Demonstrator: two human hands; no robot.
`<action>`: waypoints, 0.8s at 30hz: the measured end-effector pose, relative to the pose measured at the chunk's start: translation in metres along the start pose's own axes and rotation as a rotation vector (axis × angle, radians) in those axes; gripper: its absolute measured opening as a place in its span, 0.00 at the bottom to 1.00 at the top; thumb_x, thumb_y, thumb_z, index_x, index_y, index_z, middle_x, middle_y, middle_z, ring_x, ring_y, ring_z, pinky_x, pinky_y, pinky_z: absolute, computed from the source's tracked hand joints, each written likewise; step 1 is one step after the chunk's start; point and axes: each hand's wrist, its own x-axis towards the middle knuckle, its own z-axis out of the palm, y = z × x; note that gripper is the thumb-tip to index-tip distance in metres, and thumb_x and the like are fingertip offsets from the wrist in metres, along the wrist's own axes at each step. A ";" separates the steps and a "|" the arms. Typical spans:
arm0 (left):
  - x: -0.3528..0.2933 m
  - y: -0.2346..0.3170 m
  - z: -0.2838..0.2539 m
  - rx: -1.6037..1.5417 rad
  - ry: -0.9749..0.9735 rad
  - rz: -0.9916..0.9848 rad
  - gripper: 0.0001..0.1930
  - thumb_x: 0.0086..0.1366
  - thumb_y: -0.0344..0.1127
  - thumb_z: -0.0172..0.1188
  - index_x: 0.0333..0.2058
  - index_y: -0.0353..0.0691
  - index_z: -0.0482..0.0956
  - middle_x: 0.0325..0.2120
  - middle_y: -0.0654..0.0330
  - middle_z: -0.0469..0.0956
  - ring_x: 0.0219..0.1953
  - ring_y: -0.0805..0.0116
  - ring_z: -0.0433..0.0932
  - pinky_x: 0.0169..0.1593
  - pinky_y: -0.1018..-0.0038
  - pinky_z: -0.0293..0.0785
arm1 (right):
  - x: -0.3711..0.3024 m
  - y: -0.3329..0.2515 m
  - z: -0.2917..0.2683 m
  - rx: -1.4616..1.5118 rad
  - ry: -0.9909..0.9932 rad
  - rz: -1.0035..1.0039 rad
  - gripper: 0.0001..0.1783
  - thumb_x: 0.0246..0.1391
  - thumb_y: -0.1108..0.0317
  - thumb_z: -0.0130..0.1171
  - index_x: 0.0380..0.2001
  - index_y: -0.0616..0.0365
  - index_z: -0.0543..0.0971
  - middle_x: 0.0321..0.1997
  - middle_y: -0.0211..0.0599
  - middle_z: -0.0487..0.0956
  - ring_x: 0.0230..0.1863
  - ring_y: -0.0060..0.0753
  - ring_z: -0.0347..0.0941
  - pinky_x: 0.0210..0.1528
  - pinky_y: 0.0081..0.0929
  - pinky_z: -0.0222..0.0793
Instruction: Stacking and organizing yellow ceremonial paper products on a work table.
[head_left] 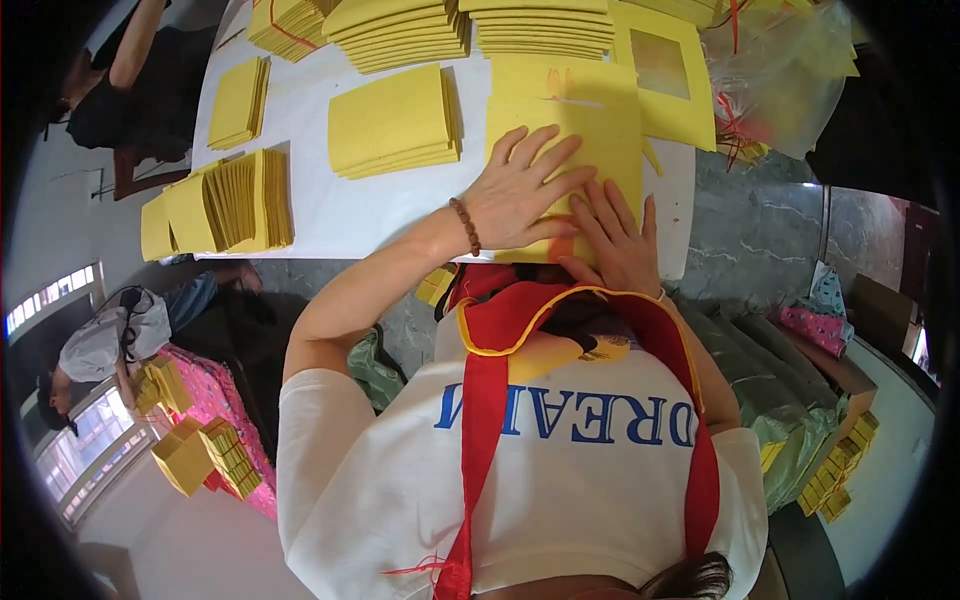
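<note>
My left hand [522, 195], with a brown bead bracelet [465, 226] at its wrist, lies flat with spread fingers on a yellow paper sheet [610, 130] near the table's front edge. Just to its right, my right hand [618, 240] rests on the same sheet, fingers stretched out and close to the left fingertips. Neither hand grips anything. An orange-red patch [561, 248] shows on the paper between the palms. Beyond the sheet lies another yellow piece [520, 75] with a small orange print. Left of my hands sits a short stack of folded yellow paper [390, 120].
Piled yellow stacks [545, 28] line the white table's [340, 215] far side. More folded bundles [235, 205] stand at its left edge. A yellow piece with a rectangular window [660, 65] and a clear plastic bag [775, 75] are at right. Another person [115, 335] handles yellow papers at far left.
</note>
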 end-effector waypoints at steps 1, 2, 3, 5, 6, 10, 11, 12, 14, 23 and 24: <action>0.001 0.001 0.000 0.003 0.000 -0.001 0.30 0.58 0.52 0.55 0.56 0.45 0.64 0.58 0.51 0.58 0.61 0.49 0.53 0.60 0.52 0.48 | 0.000 0.001 0.000 -0.002 0.012 -0.005 0.35 0.49 0.44 0.54 0.56 0.50 0.67 0.65 0.34 0.60 0.67 0.36 0.51 0.61 0.64 0.38; 0.002 0.001 0.001 0.012 -0.003 0.013 0.31 0.57 0.54 0.55 0.56 0.45 0.64 0.58 0.51 0.58 0.61 0.48 0.53 0.61 0.51 0.47 | 0.000 0.001 0.001 -0.003 0.024 -0.011 0.34 0.49 0.44 0.54 0.56 0.50 0.67 0.65 0.34 0.60 0.67 0.36 0.51 0.61 0.63 0.39; 0.003 0.002 0.001 0.021 -0.007 0.027 0.32 0.57 0.55 0.54 0.56 0.45 0.64 0.58 0.51 0.58 0.61 0.47 0.52 0.61 0.50 0.46 | 0.000 0.003 0.003 -0.001 0.027 -0.014 0.34 0.49 0.44 0.54 0.56 0.50 0.67 0.65 0.34 0.60 0.67 0.36 0.51 0.61 0.63 0.39; 0.002 0.002 0.003 0.035 -0.001 0.023 0.32 0.56 0.55 0.55 0.56 0.45 0.64 0.58 0.51 0.58 0.61 0.47 0.52 0.61 0.51 0.47 | -0.003 0.007 0.009 0.084 0.070 -0.032 0.34 0.49 0.46 0.55 0.57 0.51 0.67 0.65 0.34 0.61 0.66 0.37 0.53 0.62 0.60 0.41; 0.002 0.002 0.004 0.046 0.004 0.020 0.32 0.56 0.54 0.56 0.56 0.45 0.64 0.58 0.51 0.58 0.61 0.48 0.53 0.61 0.52 0.48 | -0.002 0.007 0.008 0.084 0.071 -0.035 0.34 0.49 0.46 0.55 0.57 0.51 0.67 0.65 0.34 0.61 0.66 0.37 0.53 0.62 0.60 0.41; 0.002 0.003 0.005 0.026 0.094 -0.013 0.31 0.54 0.52 0.58 0.55 0.45 0.65 0.57 0.50 0.59 0.58 0.49 0.57 0.58 0.52 0.52 | -0.002 0.005 0.006 0.041 0.084 -0.028 0.32 0.50 0.49 0.55 0.56 0.52 0.68 0.64 0.34 0.62 0.65 0.37 0.55 0.62 0.58 0.43; -0.001 0.004 0.005 0.012 0.097 -0.035 0.30 0.54 0.50 0.59 0.54 0.44 0.67 0.56 0.50 0.60 0.56 0.50 0.59 0.56 0.54 0.55 | -0.002 0.005 0.005 0.021 0.087 -0.031 0.31 0.50 0.51 0.55 0.55 0.52 0.68 0.63 0.34 0.62 0.65 0.36 0.55 0.62 0.58 0.43; -0.003 0.005 0.005 -0.002 0.101 -0.055 0.29 0.54 0.48 0.60 0.52 0.43 0.68 0.54 0.50 0.62 0.53 0.51 0.61 0.54 0.55 0.59 | -0.002 0.008 0.006 0.019 0.089 -0.029 0.31 0.50 0.51 0.55 0.55 0.52 0.68 0.63 0.34 0.62 0.65 0.36 0.55 0.62 0.58 0.43; -0.002 0.005 0.005 0.058 0.101 -0.016 0.28 0.53 0.47 0.60 0.51 0.41 0.68 0.52 0.50 0.64 0.51 0.52 0.63 0.52 0.58 0.62 | 0.000 0.017 0.007 0.219 0.077 -0.040 0.29 0.51 0.54 0.54 0.56 0.54 0.67 0.64 0.35 0.62 0.65 0.37 0.55 0.62 0.55 0.44; 0.003 0.013 0.001 0.350 0.083 0.112 0.25 0.51 0.35 0.54 0.49 0.30 0.68 0.47 0.47 0.68 0.46 0.57 0.69 0.45 0.69 0.70 | 0.009 0.015 -0.005 0.218 0.068 0.185 0.28 0.55 0.60 0.49 0.59 0.55 0.63 0.64 0.41 0.61 0.67 0.44 0.52 0.64 0.50 0.41; 0.004 0.014 0.000 0.321 0.058 0.075 0.25 0.51 0.33 0.52 0.49 0.29 0.68 0.46 0.47 0.68 0.46 0.57 0.69 0.45 0.70 0.70 | 0.009 0.018 -0.006 0.217 0.068 0.182 0.28 0.55 0.60 0.49 0.59 0.55 0.63 0.64 0.41 0.61 0.67 0.44 0.52 0.64 0.50 0.41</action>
